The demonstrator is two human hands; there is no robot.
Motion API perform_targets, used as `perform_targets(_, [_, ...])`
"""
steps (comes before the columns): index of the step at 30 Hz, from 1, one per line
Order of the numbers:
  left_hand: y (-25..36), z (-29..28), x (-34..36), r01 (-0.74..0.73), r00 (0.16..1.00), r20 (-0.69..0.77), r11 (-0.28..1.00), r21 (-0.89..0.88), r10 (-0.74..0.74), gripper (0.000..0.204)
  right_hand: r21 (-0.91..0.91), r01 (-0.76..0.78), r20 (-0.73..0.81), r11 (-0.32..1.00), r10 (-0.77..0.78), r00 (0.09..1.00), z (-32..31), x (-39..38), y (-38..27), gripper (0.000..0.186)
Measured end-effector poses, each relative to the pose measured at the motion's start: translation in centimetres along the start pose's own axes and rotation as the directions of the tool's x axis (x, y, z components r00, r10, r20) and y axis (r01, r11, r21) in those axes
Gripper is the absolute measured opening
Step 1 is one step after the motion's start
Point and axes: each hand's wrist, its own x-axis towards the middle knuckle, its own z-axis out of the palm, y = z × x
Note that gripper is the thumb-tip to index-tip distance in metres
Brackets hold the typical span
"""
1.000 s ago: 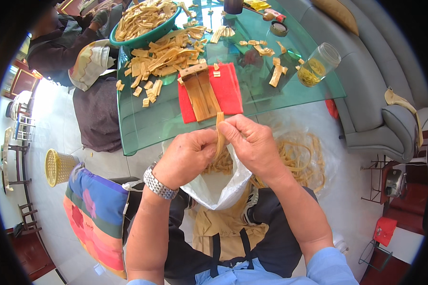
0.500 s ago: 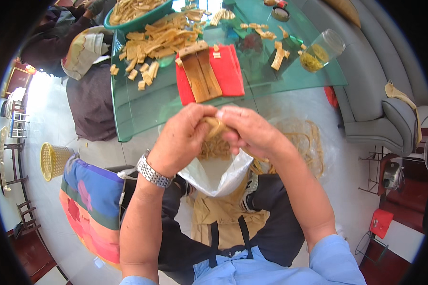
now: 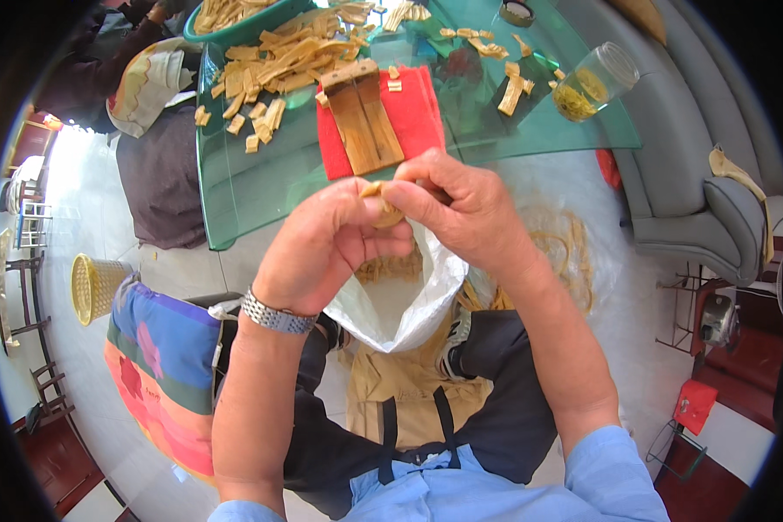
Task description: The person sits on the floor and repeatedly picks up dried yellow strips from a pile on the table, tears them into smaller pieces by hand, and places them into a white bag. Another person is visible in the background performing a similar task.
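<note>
Hands (image 3: 322,244) (image 3: 470,213) pinching tan strip (image 3: 389,214), lettered floral fabric (image 3: 167,352)

Over an open white sack (image 3: 391,322), the left hand (image 3: 317,239) and right hand (image 3: 470,209) pinch a tan strip (image 3: 389,215); beyond, on the glass table (image 3: 257,196), a wooden block (image 3: 363,126) lies on red cloth (image 3: 419,122), with a jar (image 3: 595,83) off right.

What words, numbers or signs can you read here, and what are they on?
Flowered cloth: dark writing, too small to read surely.
Tan cloth: faint marks, too blurred to read.
Shoe: pale marks, too small to tell if letters.
I can make out no other writing.
</note>
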Motion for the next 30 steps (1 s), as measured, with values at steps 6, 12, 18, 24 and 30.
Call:
perform_targets(6, [-0.2,1.6,0.2,-0.006,0.954,-0.281,0.942,0.336,0.106,0.018,0.358,-0.301,0.071,0.884,0.295,0.953,-0.3,-0.5,0.5,0.026])
perform_targets(12, [-1.5,1.9,-0.1,-0.054,0.949,-0.22,0.802,0.594,0.227,0.015,0.171,-0.24,-0.037,0.956,0.25,0.968,0.5,-0.8,0.8,0.03])
perform_targets(18, [-1.1,2.7,-0.4,-0.008,0.921,-0.313,0.813,0.582,0.233,0.023,-0.014,-0.08,-0.044,0.997,0.079,0.996,1.3,-1.2,0.8,0.027])
perform_targets(24, [0.6,0.3,-0.8,-0.113,0.894,-0.367,0.923,0.368,0.256,0.02,0.192,-0.291,0.019,0.937,0.293,0.956,-0.2,-0.6,-0.4,0.031])
perform_targets(30, [1.3,-0.8,-1.3,-0.093,0.913,-0.302,0.862,0.497,0.273,0.018,0.1,-0.319,0.203,0.943,0.294,0.934,-0.8,-0.9,-0.1,0.027])
